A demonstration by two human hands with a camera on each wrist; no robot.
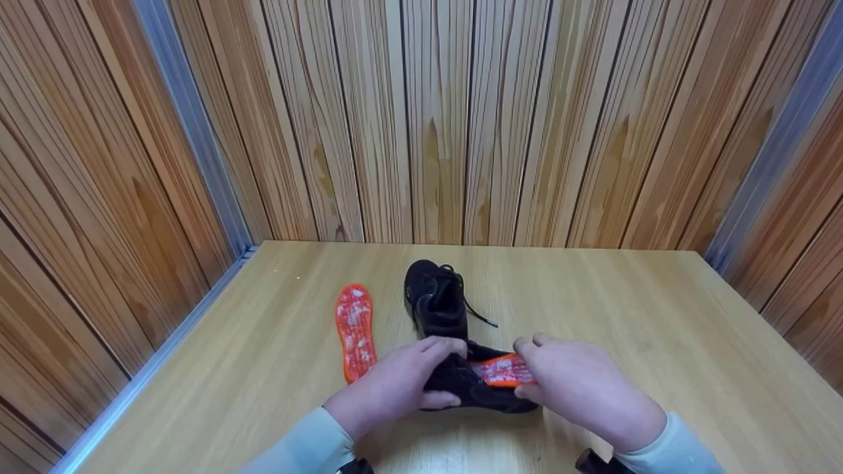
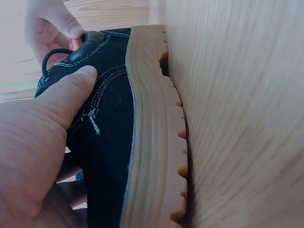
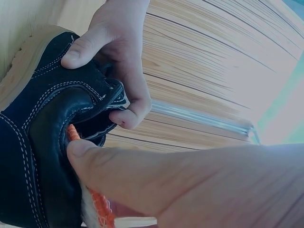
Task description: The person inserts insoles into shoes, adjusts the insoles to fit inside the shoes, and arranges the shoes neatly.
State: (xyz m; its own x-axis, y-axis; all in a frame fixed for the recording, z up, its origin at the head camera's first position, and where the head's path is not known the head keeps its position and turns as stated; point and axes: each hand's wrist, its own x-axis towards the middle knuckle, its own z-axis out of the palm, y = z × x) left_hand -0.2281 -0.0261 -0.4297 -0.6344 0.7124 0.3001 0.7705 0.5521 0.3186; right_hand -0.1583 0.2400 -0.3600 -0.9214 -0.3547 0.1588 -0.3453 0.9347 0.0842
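A black lace-up shoe (image 1: 484,396) with a tan ridged sole (image 2: 154,118) stands on the table, its toe to the left. My left hand (image 1: 405,378) grips its front part, thumb on the near side and fingers over the lace area. A red-and-white insole (image 1: 504,372) with an orange edge lies partly inside the shoe opening. My right hand (image 1: 583,385) pinches the heel end of this insole above the shoe's heel. In the right wrist view, the right thumb (image 3: 90,154) presses along the insole's orange edge (image 3: 102,209) at the padded collar. The insole's front end is hidden in the shoe.
A second black shoe (image 1: 428,289) stands just behind the held one, a lace trailing to its right. Left of it lies another red-and-white insole (image 1: 355,322), partly behind the left hand. Wood-plank walls (image 1: 435,125) rise at the table's back and sides.
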